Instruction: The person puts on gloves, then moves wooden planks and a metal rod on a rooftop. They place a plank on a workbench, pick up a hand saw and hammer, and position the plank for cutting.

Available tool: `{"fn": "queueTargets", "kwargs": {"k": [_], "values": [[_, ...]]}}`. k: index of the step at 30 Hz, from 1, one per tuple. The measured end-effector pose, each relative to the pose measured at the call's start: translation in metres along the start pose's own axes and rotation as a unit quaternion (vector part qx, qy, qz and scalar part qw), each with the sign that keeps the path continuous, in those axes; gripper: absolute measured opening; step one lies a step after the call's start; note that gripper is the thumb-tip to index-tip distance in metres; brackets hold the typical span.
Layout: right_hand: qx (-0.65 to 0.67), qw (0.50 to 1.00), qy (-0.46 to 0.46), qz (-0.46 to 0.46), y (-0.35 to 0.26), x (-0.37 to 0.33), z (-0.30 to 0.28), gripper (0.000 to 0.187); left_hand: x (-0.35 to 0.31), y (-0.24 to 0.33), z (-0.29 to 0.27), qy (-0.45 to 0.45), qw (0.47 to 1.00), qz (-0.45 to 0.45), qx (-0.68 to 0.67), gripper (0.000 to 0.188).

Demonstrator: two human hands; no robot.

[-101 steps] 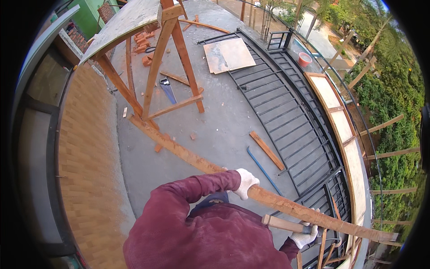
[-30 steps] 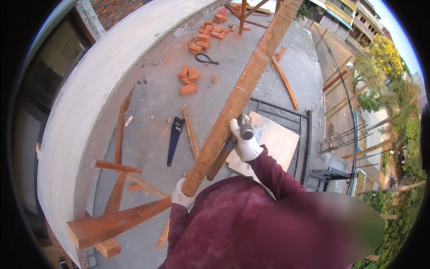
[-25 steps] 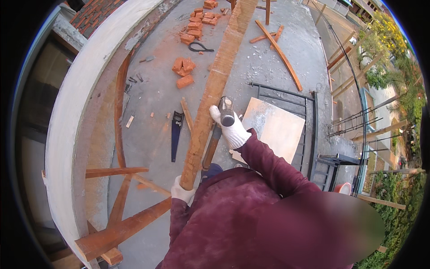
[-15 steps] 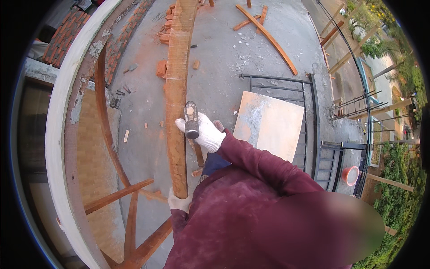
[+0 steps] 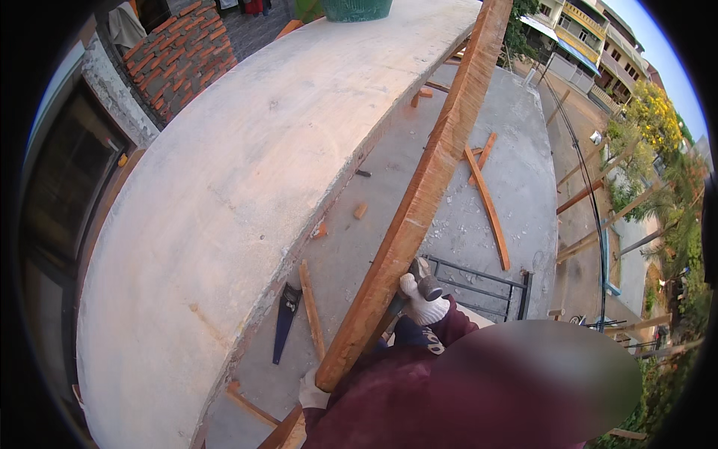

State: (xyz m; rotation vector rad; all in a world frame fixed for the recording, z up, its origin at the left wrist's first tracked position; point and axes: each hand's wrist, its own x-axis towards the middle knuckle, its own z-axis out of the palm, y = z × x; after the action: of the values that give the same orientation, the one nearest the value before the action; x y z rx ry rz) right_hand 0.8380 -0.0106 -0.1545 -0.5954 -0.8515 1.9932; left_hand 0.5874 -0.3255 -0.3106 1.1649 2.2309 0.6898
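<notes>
A long brown wooden beam [image 5: 404, 239] runs from my body up toward the far right, tilted across the view. My left hand [image 5: 310, 391], in a white glove, grips the beam's near end, its fingers partly hidden. Against the beam's right side, my gloved right hand [image 5: 426, 308] is closed around a hammer. The hammer's dark metal head [image 5: 429, 286] shows above the glove; most of its handle is out of sight.
A broad pale concrete slab [image 5: 224, 172] fills the left, with a green bucket [image 5: 357, 9] on its far end. Below it lie a handsaw [image 5: 284, 329] and a wooden strip [image 5: 311, 307]. Crossed wood pieces [image 5: 488, 206] and a dark metal grille [image 5: 479, 284] lie right of the beam.
The view has swung, bringing the pale slab, handsaw and distant houses into sight. The beam now slants to the right. Both hands keep their holds, the right one with the hammer.
</notes>
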Motion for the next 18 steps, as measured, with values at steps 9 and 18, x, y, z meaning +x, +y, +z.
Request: {"fn": "queueTargets", "kwargs": {"k": [9,18], "values": [[-0.053,0.994,-0.085,0.047,-0.050,0.063,0.007,0.070,0.016,0.079,0.004,0.054,0.995,-0.072,0.033,0.062],[-0.184,0.981,-0.054,0.033,-0.070,0.104,-0.058,0.091,0.012,0.154,-0.010,0.151,0.980,-0.063,0.111,0.064]]}}
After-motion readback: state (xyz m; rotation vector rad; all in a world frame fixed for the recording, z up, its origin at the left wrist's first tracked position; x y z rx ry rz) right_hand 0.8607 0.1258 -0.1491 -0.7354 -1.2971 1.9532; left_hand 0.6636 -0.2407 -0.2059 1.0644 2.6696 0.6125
